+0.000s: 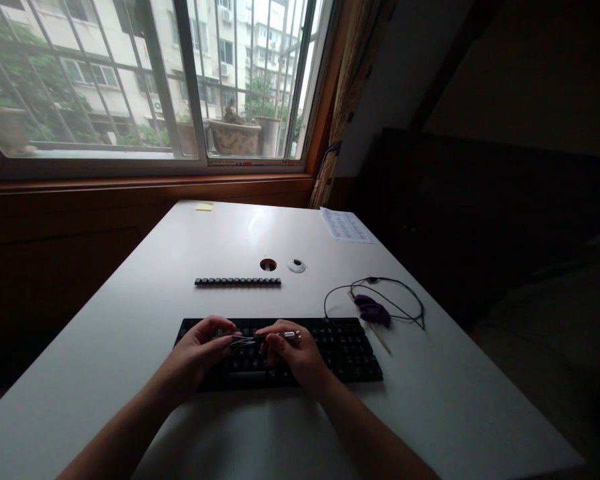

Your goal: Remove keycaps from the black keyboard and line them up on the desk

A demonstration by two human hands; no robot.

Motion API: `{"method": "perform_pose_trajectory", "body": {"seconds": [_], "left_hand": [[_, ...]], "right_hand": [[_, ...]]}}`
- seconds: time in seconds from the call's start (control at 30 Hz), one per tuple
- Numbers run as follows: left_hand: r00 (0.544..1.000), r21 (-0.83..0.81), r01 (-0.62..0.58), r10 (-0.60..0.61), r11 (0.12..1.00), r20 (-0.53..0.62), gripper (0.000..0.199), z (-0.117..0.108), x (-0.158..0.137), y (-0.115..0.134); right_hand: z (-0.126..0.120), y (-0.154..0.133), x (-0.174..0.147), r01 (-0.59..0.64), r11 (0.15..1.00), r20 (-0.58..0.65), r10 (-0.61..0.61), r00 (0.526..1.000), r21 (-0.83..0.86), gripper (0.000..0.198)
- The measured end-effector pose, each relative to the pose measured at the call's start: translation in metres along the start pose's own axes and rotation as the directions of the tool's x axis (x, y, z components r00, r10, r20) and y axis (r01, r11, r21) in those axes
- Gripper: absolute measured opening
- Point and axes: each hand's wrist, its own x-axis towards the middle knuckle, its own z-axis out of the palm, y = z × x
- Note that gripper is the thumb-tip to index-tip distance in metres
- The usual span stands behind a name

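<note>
Above the black keyboard (345, 350), my right hand (297, 353) grips a thin tool that looks like a wire keycap puller (291, 335), with a silvery end and wire prongs pointing left. My left hand (207, 347) is closed, thumb and fingers pinched together at the prong tips; whatever sits between those fingers is too small and dark to name. Both hands cover part of the keys. Beyond the keyboard lies a straight row of black keycaps (237, 283).
A black cable (423, 310) loops to the right, beside a purple cloth (373, 311) and a thin stick (380, 339). Farther back are a round desk hole (268, 265), its white cover (296, 266), a printed sheet (347, 225) and yellow sticky notes (205, 207) on the white table (105, 333).
</note>
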Motion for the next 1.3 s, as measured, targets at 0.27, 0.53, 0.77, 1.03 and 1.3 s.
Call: {"method": "perform_pose_trajectory", "body": {"seconds": [0.27,0.53,0.77,1.03,1.3], "left_hand": [[1.0,-0.008,-0.019,0.019,1.0,-0.015,0.031,0.0,0.0,0.001],[0.987,-0.072,-0.085,0.074,0.994,-0.145,0.03,0.002,0.003,0.001],[0.986,-0.068,-0.114,0.104,0.991,-0.134,0.03,-0.002,0.003,-0.001],[0.978,-0.018,-0.188,0.186,0.982,-0.091,0.027,0.001,0.002,-0.002],[0.956,0.139,-0.239,0.258,0.961,-0.138,0.028,0.001,0.0,-0.002]], "right_hand": [[0.002,0.004,0.001,-0.012,0.998,-0.042,0.015,0.999,0.059,0.027],[0.011,0.004,-0.005,0.163,0.978,-0.087,-0.175,0.981,-0.13,0.02],[0.013,0.0,-0.009,0.506,0.748,0.054,-0.538,0.841,-0.43,0.025],[0.012,-0.004,-0.017,0.644,0.303,0.353,-0.637,0.685,-0.702,0.037],[0.016,-0.004,-0.021,0.641,0.19,0.395,-0.648,0.651,-0.744,0.038]]}}
